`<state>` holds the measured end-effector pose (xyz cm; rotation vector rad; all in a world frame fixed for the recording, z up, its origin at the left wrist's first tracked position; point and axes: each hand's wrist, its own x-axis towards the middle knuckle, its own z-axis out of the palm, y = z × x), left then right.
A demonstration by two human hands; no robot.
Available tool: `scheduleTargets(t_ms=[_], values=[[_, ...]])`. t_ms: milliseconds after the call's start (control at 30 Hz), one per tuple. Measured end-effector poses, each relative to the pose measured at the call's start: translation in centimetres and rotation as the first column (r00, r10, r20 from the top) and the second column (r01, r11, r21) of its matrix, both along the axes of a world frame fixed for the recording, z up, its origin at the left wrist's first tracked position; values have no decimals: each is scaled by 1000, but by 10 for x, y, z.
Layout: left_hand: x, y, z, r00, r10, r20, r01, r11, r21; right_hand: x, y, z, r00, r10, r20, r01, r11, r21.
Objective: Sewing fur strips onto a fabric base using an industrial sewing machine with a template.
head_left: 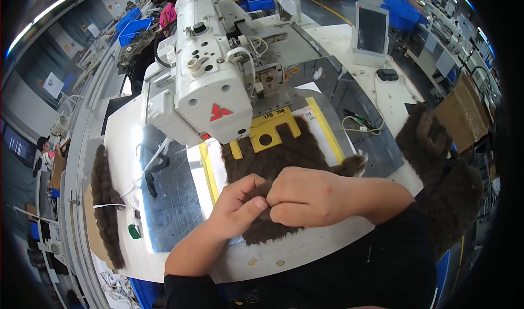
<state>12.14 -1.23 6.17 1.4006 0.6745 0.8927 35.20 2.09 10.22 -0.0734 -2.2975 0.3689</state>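
Note:
My left hand [240,205] and my right hand [299,196] meet over a brown fur piece [273,164], near the front edge of the worktable. Both are closed, thumb and fingers drawn in; whatever they pinch is hidden between them. The fur lies flat beneath my wrists, its lower edge showing below the hands. Across its far part rests a yellow clamp plate [286,133] with a round hole, under the head of a white sewing machine [210,99]. Yellow strips [322,126] on white sheets flank the fur on the plate.
A long brown fur strip [103,200] lies at the left of the table, with a white cord across it. More brown fur [453,183] is heaped at the right edge. Beyond stand a control screen [371,33], a black box [387,75] and dark pens or tweezers [357,119].

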Motion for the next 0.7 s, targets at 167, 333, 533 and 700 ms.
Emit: scheduleTargets(t_ms=[167,333,533,700], values=[[-3,1,5,998,-35,-43,35,999,-6,0,2,2,998,-17,-63,18,1000,23],[-3,-5,10,989,147,29,-149,985,84,-5,-3,0,954,-261,-146,240,959,-147],[-5,-8,17,934,356,10,-349,909,230,-14,-4,-11,970,-138,201,205,908,-366],[-4,-10,24,902,418,-110,-336,838,431,-14,0,-12,940,-86,329,243,847,-474]])
